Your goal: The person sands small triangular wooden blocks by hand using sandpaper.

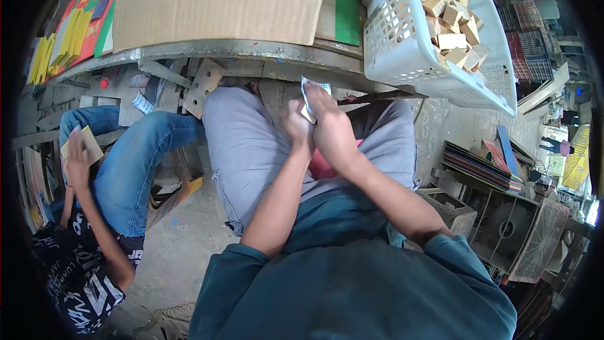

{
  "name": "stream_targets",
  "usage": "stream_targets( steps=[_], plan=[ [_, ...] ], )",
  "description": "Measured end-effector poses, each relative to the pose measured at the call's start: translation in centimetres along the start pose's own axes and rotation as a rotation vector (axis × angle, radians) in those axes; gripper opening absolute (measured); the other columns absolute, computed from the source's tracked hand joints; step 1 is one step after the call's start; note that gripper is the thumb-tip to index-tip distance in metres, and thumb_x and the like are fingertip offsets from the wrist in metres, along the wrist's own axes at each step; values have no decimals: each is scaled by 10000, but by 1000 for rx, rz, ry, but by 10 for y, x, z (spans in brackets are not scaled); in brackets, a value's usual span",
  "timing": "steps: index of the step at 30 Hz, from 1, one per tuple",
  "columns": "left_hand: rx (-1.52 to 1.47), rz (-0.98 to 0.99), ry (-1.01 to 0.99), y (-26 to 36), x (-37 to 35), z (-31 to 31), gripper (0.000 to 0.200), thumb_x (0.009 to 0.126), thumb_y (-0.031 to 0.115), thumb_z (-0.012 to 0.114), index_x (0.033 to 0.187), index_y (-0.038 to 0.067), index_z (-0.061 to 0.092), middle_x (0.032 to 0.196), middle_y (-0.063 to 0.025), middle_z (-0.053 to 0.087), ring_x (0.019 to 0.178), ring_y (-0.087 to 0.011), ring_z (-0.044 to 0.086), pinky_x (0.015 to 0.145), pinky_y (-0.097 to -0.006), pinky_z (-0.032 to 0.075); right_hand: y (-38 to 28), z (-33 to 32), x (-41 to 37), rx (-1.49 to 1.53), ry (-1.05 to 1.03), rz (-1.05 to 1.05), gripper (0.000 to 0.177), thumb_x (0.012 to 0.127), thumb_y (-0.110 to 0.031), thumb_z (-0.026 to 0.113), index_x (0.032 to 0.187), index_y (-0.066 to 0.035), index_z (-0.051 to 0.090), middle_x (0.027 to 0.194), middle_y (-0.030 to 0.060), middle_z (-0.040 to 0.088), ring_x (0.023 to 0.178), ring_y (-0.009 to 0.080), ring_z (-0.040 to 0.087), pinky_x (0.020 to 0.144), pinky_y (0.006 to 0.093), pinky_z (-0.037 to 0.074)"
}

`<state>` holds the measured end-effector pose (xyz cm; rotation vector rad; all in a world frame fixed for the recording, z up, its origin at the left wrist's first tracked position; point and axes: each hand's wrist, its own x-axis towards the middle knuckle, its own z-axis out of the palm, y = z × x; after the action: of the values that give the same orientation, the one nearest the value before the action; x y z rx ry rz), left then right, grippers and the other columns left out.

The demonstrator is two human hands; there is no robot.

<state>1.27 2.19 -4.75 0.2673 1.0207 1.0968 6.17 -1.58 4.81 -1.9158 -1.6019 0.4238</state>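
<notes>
Both my hands meet above my lap, somewhat blurred by motion. My left hand [297, 123] is closed around a small pale wooden block [308, 113], of which only a sliver shows. Pressed over it, my right hand [333, 127] grips a sheet with blue print [308, 88] whose upper end sticks out past the fingers. The sheet lies between my right fingers and the block; its underside is hidden.
A white plastic basket [393, 22] full of wooden blocks [452, 17] stands at upper right. Cardboard [220, 3] covers the bench ahead. A co-worker's hand [77, 157] at left holds a flat pale piece [92, 145]. Boards [481, 167] are stacked right, beside a fan [505, 221].
</notes>
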Motion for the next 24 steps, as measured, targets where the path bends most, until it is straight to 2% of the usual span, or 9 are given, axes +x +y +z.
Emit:
stream_targets(
  steps=[5,9,12,13,18,20,21,22,24],
  plan=[
    [-745,-443,-400,0,4,-27,240,853,220,452,726,57,574,682,-33,569,601,-155,554,573,-277,446,-34,-13,-27,-94,-23,-226,542,722,103,502,1263,56,503,1255,282,528,1182,404,511,999,403,434],
    [-62,-2,7,13,-14,13,251,872,258,466,735,75,571,657,-34,559,544,-156,548,508,-295,455,2,-10,4,26,-47,44,605,697,132,503,1297,53,478,1289,268,510,1218,391,493,1023,431,414],
    [-261,-146,-63,-20,10,-27,246,854,241,479,756,43,587,676,-36,572,548,-158,547,520,-303,442,-27,-10,-27,-81,-29,-124,587,705,120,509,1288,64,474,1265,277,524,1182,418,509,987,413,447],
    [-511,-204,-360,-3,4,-36,247,840,227,498,798,14,615,708,-46,600,579,-161,562,569,-292,451,-42,-12,-33,-155,-20,-217,567,707,108,521,1271,63,483,1221,279,548,1130,428,539,937,412,474],
    [-59,86,63,6,-6,-4,274,825,248,526,828,-6,627,794,-78,614,711,-167,592,634,-313,477,6,-3,4,15,-42,98,563,703,102,531,1262,52,491,1190,276,561,1088,423,563,896,436,481],
    [7,62,-6,34,-24,2,258,845,227,508,817,-4,621,794,-78,617,706,-171,596,639,-319,486,-25,-10,-17,4,-14,-22,576,701,116,522,1273,53,484,1225,276,541,1117,420,548,926,432,475],
    [-291,-136,-346,-8,24,-53,272,865,243,487,818,7,612,792,-74,619,701,-176,600,646,-330,498,-37,-10,-30,-43,-23,-164,598,693,136,506,1283,46,481,1253,268,528,1139,416,536,952,428,465],
    [215,295,-212,-1,9,-40,270,866,265,492,861,20,605,850,-78,623,757,-179,610,697,-330,506,-40,-9,-34,-33,-2,-180,589,693,144,502,1274,48,486,1244,264,535,1158,422,519,955,429,461],
    [-129,-10,-27,17,-9,-10,281,858,262,501,934,7,594,922,-84,622,829,-189,612,752,-322,499,-23,-10,-14,35,19,-11,588,691,139,510,1272,51,490,1248,267,532,1156,427,516,952,434,462]
  ],
)
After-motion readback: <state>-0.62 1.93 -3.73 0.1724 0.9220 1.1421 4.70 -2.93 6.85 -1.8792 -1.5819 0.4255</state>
